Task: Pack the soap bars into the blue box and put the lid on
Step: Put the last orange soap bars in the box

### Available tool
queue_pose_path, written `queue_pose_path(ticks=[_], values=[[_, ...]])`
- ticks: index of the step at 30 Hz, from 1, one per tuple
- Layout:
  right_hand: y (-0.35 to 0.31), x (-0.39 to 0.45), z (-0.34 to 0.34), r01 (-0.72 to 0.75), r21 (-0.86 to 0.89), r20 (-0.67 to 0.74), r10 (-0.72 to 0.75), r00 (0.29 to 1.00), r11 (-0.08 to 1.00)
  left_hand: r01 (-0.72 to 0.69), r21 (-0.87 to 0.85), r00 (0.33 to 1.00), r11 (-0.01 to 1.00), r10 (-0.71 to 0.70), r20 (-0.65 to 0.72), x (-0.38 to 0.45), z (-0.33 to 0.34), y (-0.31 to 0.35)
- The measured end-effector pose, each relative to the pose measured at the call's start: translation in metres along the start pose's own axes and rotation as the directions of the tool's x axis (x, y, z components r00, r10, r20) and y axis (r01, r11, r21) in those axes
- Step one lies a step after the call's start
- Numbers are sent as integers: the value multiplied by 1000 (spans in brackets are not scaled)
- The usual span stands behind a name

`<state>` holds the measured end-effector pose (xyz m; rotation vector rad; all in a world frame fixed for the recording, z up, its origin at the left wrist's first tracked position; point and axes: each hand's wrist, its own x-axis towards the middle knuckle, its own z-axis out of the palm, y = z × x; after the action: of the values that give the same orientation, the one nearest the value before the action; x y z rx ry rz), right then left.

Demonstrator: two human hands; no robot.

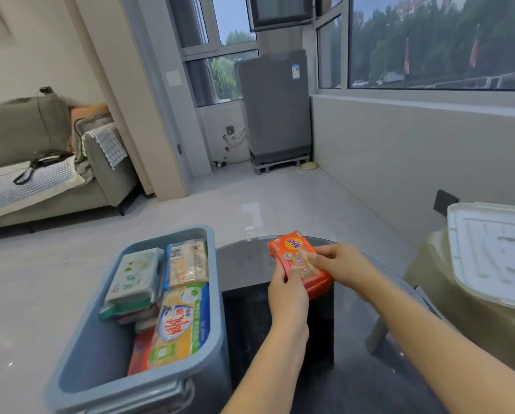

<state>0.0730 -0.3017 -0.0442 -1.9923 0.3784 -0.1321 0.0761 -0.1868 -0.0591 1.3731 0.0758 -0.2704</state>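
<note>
Both the left hand (287,282) and right hand (340,264) grip an orange soap pack (298,258) over the worktop (250,264); laying it flat in the blue box (217,294) should leave room for the lid (495,252)

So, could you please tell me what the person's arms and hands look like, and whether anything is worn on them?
Both forearms are bare as far as the frame shows: no sleeves, gloves, watch or bracelets. The left hand and right hand show no rings, and the nails look short and unpainted.

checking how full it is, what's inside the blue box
Several wrapped soap bars sit in the blue box: a green-white one, a yellow one, others beneath. The lower layers are covered.
</note>
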Motion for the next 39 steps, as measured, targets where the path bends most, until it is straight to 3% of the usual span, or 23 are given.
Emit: queue_pose_path(ticks=[11, 17, 22, 30, 39], values=[[-86, -104, 7, 213, 228, -149, -182, 972, 950, -225, 19, 974, 974, 224, 38, -99, -52, 88], [-130, -129, 46, 289, 288, -109, -269, 957, 913, -311, 64, 951, 948, 310, 13, -125, -116, 124], [-155, -136, 94, 294, 290, -23, -300, 954, 911, -288, 189, 948, 939, 307, -81, -130, -171, 140], [-170, -133, 161, 134, 260, 141, -175, 974, 956, -231, 326, 945, 917, 291, -150, -116, -238, 142], [-166, -109, 172, 12, -53, 226, 1, 974, 999, -125, 578, 968, 807, 227, -107, -84, -255, 136]])
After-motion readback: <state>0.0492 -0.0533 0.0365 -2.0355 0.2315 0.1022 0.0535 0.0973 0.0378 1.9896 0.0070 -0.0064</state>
